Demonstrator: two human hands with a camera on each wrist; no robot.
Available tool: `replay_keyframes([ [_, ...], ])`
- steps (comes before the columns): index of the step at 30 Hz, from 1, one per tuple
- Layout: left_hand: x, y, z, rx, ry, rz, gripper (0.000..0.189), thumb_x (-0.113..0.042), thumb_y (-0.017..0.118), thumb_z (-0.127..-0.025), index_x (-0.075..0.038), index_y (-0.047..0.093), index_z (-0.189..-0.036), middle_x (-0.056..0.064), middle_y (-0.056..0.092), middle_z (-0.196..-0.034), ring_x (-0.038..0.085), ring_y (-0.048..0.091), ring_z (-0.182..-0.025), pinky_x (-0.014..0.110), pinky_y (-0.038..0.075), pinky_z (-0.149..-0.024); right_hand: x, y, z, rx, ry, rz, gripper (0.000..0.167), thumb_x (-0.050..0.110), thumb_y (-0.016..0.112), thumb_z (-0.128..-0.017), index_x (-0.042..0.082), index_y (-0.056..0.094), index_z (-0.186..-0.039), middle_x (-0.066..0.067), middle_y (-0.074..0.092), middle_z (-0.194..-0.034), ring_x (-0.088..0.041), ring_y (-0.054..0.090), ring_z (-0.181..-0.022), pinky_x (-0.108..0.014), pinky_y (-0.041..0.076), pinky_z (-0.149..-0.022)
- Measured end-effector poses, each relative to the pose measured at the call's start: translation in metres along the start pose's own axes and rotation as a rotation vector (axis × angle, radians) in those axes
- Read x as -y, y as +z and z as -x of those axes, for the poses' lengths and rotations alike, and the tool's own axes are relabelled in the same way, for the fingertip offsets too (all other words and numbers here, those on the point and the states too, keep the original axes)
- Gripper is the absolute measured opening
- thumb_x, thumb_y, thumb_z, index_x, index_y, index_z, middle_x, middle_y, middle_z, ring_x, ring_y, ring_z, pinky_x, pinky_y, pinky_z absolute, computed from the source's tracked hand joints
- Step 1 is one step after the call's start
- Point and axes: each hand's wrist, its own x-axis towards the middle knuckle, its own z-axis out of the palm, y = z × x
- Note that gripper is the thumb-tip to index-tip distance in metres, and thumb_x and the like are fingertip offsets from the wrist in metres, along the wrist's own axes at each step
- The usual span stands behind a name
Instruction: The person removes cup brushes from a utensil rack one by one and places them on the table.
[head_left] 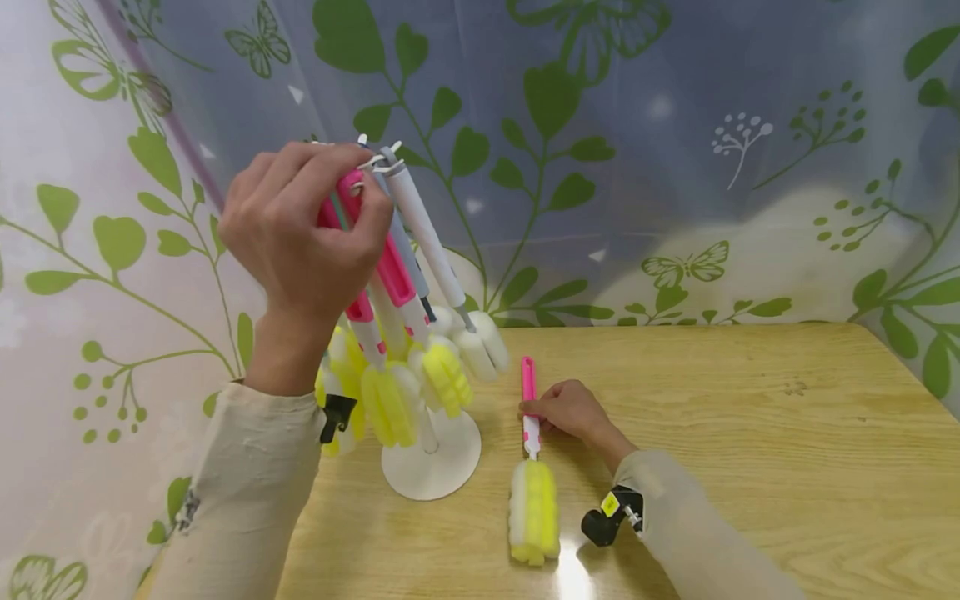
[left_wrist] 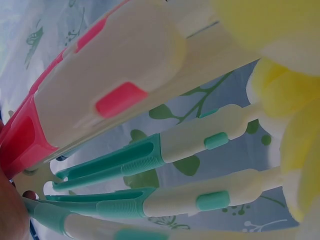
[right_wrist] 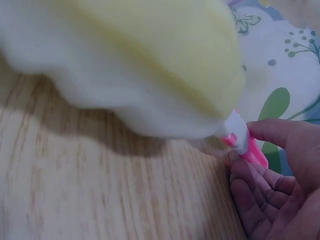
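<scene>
My left hand (head_left: 300,208) is raised at the top of a white stand (head_left: 431,467) hung with several sponge brushes. Its thumb and forefinger pinch the top end of a pink-handled brush (head_left: 393,271) beside the hooks, partly hiding the hanger. My right hand (head_left: 576,410), low over the table, pinches the pink and white handle of another sponge brush (head_left: 534,508). That brush has a yellow and white sponge head pointing toward me. In the right wrist view, thumb and fingertips meet at its handle (right_wrist: 239,134), with the sponge filling the upper part.
Grey and white-handled brushes (head_left: 427,237) hang at the stand's right side, with white sponge heads. Green-handled brushes (left_wrist: 215,142) hang nearby in the left wrist view. The wooden table (head_left: 712,400) reaches back to a leaf-and-butterfly patterned curtain (head_left: 675,167).
</scene>
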Motion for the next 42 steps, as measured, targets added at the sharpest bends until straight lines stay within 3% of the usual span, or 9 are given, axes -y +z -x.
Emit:
replay_keyframes([
  [9,-0.004,0.002,0.000,-0.007,-0.003,0.009,0.025,-0.025,0.056,-0.075,-0.012,0.077,-0.076,0.001,0.071,-0.075,0.027,0.059,-0.062,0.045,0.043,-0.059,-0.003,-0.001,0.005,-0.029,0.003,0.104,0.033,0.040,0.075,-0.078,0.009,0.062,-0.073,-0.002,0.059,-0.063,-0.013,0.048,-0.053,-0.024,0.035,-0.048],
  [21,-0.004,0.004,0.001,0.010,0.006,0.018,0.023,-0.028,0.061,-0.080,-0.013,0.077,-0.077,0.001,0.071,-0.075,0.026,0.060,-0.064,0.042,0.041,-0.058,-0.009,-0.002,0.011,-0.052,-0.020,0.051,0.034,0.039,0.076,-0.078,0.008,0.063,-0.073,-0.002,0.060,-0.063,-0.013,0.049,-0.054,-0.024,0.036,-0.050],
  [26,-0.002,0.001,0.003,0.037,-0.001,0.001,0.020,-0.026,0.065,-0.083,-0.012,0.077,-0.077,0.002,0.070,-0.074,0.026,0.059,-0.063,0.040,0.040,-0.056,-0.012,-0.002,0.013,-0.010,-0.040,-0.045,0.030,0.033,0.069,-0.085,0.004,0.063,-0.081,-0.005,0.065,-0.070,-0.015,0.056,-0.061,-0.026,0.044,-0.055],
  [30,0.001,0.000,0.003,0.047,-0.012,0.003,0.021,-0.024,0.062,-0.083,-0.012,0.077,-0.076,0.002,0.070,-0.073,0.025,0.056,-0.060,0.032,0.035,-0.057,-0.020,-0.002,0.011,0.005,-0.055,-0.207,0.026,0.025,0.062,-0.091,-0.002,0.064,-0.090,-0.008,0.066,-0.079,-0.017,0.060,-0.070,-0.029,0.051,-0.064],
  [34,0.003,-0.001,0.002,0.060,-0.020,0.027,0.021,-0.024,0.062,-0.082,-0.010,0.077,-0.076,0.003,0.070,-0.073,0.026,0.055,-0.059,0.028,0.032,-0.059,-0.021,-0.009,0.010,-0.036,-0.099,-0.305,0.024,0.017,0.058,-0.093,-0.006,0.064,-0.098,-0.011,0.067,-0.086,-0.019,0.063,-0.077,-0.032,0.053,-0.071],
  [38,0.005,-0.004,-0.001,0.068,-0.033,0.136,0.020,-0.022,0.063,-0.081,-0.007,0.077,-0.077,0.005,0.071,-0.074,0.026,0.051,-0.054,0.026,0.035,-0.062,-0.005,-0.026,0.015,-0.072,-0.188,-0.364,0.024,0.014,0.054,-0.095,-0.008,0.061,-0.102,-0.016,0.065,-0.093,-0.025,0.063,-0.087,-0.037,0.052,-0.080],
  [42,0.008,-0.006,-0.005,0.070,-0.052,0.266,0.020,-0.019,0.064,-0.080,-0.005,0.077,-0.078,0.009,0.070,-0.072,0.026,0.042,-0.049,0.023,0.031,-0.062,0.029,-0.048,0.023,-0.071,-0.317,-0.414,0.026,0.018,0.054,-0.097,-0.006,0.061,-0.104,-0.018,0.064,-0.096,-0.029,0.063,-0.092,-0.042,0.051,-0.085],
])
